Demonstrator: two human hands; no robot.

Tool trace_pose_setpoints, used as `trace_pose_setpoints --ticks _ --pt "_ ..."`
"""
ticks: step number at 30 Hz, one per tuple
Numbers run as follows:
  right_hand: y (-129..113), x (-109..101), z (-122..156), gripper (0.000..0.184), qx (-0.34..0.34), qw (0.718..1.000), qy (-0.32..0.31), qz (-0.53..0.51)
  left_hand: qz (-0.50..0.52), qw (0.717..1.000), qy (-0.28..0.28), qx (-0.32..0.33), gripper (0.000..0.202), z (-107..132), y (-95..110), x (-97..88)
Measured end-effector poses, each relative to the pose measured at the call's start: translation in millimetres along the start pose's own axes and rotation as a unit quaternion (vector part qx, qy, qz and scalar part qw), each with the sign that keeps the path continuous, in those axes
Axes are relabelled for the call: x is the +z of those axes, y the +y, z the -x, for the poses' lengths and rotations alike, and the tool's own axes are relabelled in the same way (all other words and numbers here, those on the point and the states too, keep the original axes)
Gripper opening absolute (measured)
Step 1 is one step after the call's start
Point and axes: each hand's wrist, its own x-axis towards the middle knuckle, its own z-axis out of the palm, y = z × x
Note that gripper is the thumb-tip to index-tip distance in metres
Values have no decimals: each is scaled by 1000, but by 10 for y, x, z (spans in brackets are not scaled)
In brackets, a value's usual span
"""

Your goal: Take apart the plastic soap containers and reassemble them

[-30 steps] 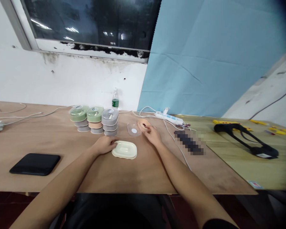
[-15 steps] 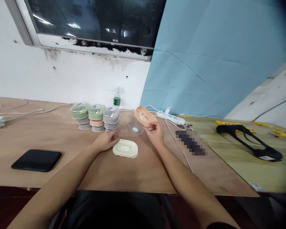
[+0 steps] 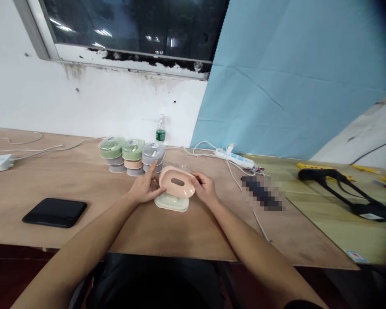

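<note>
Dial: the peach tray is the centre, with 12 toward the wall and 6 toward the person.
Peach tray: (image 3: pixel 177 181) held up between both hands, partly covering the cream dish (image 3: pixel 172 204) at 6 o'clock; whether the two touch cannot be told.
Tray axis: the long way runs from between 9 and 10 to between 3 and 4, the central slot lying along it; the slotted face turns up toward the person.
Dish axis: roughly 9 to 3.
Left hand: (image 3: pixel 144 186) at 9 o'clock, thumb against the tray's rim, index finger spread away toward 1; whether the other fingers grip cannot be told.
Right hand: (image 3: pixel 206 187) at 3 o'clock, thumb and fingers clamped on the tray's end.
Near edge: a broad stretch of brown tabletop (image 3: pixel 167 236) gives room between the dish and the table's edge at 6.
Right edge: the brown top ends along a slant toward 4, beyond the blurred dark object (image 3: pixel 262 193).
Far side: stacked boxes (image 3: pixel 133 156) crowd 10, the nearest stack just behind the left index finger; a bottle (image 3: pixel 161 134) stands at 11, and a power strip (image 3: pixel 234 159) lies near 2.
Left side: tabletop stretches toward a flat black case (image 3: pixel 54 212) between 8 and 9.
</note>
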Motion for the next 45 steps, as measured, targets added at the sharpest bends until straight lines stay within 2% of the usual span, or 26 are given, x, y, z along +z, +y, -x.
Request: trace_pose_setpoints --ticks 2,6,8,10,11,14,22,26,29,32,38,42,45 --pt "19 8 -29 40 41 998 -48 -14 -7 1000 -23 2 84 6 9 -1" --pt "27 36 -45 50 74 984 -159 20 -8 998 -65 10 63 4 -5 -14" --pt "6 58 -40 50 71 973 -215 52 -21 997 -76 -17 55 -8 -21 -2" --pt "-22 77 -41 43 62 967 -235 78 -31 993 -103 -51 47 -24 -34 29" --pt "-32 84 -46 41 61 967 -232 89 -25 990 -120 -66 45 -32 -40 48" --pt "-31 88 -67 51 67 966 -227 108 18 984 -157 -87 42 -51 -53 93" --pt "82 107 -57 44 53 961 -255 91 -22 980 -176 -93 47 -37 -45 100" --pt "57 108 -50 46 33 965 -239 98 -27 980 -169 -99 45 -31 -57 123" --pt "78 70 -80 48 28 976 -181 120 -38 980 -168 -96 45 -35 -71 136" --pt "201 14 -120 44 44 977 -131 164 -43 981 -167 -90 44 -39 -69 135" --pt "478 -35 -141 28 47 966 -155 200 -57 982 -158 -86 46 -34 -49 115" --pt "442 -16 -142 20 35 966 -150 209 -75 985 -131 -79 48 -25 -53 108" --pt "361 -21 -154 23 30 972 -101 212 -79 989 -109 -64 46 -23 -61 111"
